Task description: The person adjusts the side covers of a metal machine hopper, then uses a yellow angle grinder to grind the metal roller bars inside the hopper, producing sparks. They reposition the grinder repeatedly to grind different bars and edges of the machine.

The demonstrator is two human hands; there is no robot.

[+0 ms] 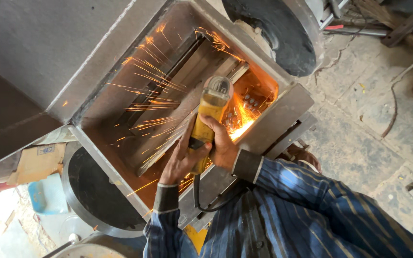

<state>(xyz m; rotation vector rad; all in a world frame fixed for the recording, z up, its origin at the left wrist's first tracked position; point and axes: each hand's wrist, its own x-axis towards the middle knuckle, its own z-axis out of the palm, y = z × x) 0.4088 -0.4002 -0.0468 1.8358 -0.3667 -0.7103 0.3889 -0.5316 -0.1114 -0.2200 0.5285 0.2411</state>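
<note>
Inside the steel hopper (120,95), both hands (201,153) clamp the yellow angle grinder (209,112); sparks (154,76) flying near could burn skin.

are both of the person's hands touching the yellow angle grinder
Touching. The head view shows the left hand and the right hand both wrapped around the yellow angle grinder body.

1. The left hand (180,160) was curled in a closed grip, fingers pointing up and away from the body.
2. The right hand (222,143) was wrapped shut just beside it, touching it.
3. Both forearms, in striped sleeves, reached forward, converging at the wrists.
</note>
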